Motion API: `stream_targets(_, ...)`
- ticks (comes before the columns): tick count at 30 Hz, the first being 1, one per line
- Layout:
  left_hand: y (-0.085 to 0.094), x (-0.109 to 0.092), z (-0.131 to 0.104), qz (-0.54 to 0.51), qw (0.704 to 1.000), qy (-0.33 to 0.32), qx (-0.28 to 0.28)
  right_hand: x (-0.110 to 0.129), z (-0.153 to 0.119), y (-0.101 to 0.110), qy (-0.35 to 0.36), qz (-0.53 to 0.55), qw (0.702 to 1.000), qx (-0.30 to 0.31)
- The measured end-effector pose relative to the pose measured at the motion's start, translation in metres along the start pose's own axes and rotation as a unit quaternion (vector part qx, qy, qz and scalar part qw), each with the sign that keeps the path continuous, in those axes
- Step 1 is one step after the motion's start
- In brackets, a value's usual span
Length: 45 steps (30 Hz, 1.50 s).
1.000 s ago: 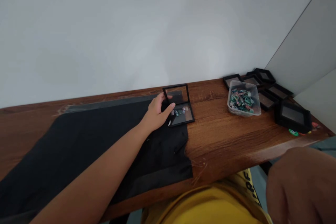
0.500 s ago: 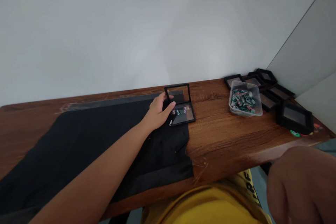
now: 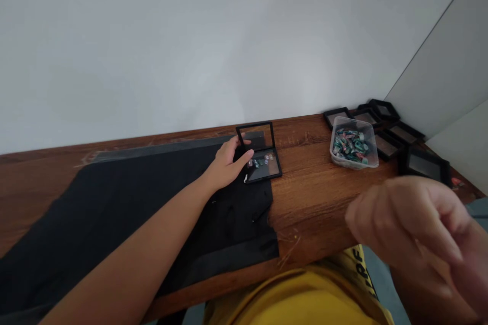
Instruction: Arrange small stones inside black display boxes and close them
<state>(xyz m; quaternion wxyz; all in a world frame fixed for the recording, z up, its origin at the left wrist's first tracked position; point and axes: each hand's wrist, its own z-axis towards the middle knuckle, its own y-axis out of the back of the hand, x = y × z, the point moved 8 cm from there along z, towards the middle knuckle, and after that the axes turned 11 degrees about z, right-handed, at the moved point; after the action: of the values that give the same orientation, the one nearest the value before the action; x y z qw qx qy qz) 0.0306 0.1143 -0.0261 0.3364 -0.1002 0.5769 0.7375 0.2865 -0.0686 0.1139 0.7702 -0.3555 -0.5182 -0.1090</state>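
Observation:
A small hinged black-framed display case (image 3: 277,166) stands with its clear lid raised, at the right end of a dark cloth. Several small shiny coloured pieces (image 3: 261,161) lie in a row inside its lower half. My left hand (image 3: 226,165) holds the case's left side, thumb near the hinge and fingers reaching behind the lid frame. Over the table's front edge at right, my right hand (image 3: 407,218) is raised with its fingers curled together, slightly blurred; whatever may be in them is hidden. A little white bit (image 3: 245,179) shows at the case's front left corner.
A clear plastic tub (image 3: 335,160) of green and pink wrapped-looking pieces stands right of the case. Several black frames (image 3: 406,132) lie behind and beside it, near the wall corner. Black cloth (image 3: 133,203) covers much of the wooden table (image 3: 305,198) on the left.
My right hand has come up and left from the lower right corner, turning so its curled fingers show. My left hand stays on the case; the view has shifted slightly.

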Motion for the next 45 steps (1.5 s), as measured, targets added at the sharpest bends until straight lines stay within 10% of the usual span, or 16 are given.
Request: stream_targets(45,0.011,-0.013,-0.001,0.074,0.997,0.004,-0.010,-0.018,0.050,0.015,0.089,0.072,0.993,0.038)
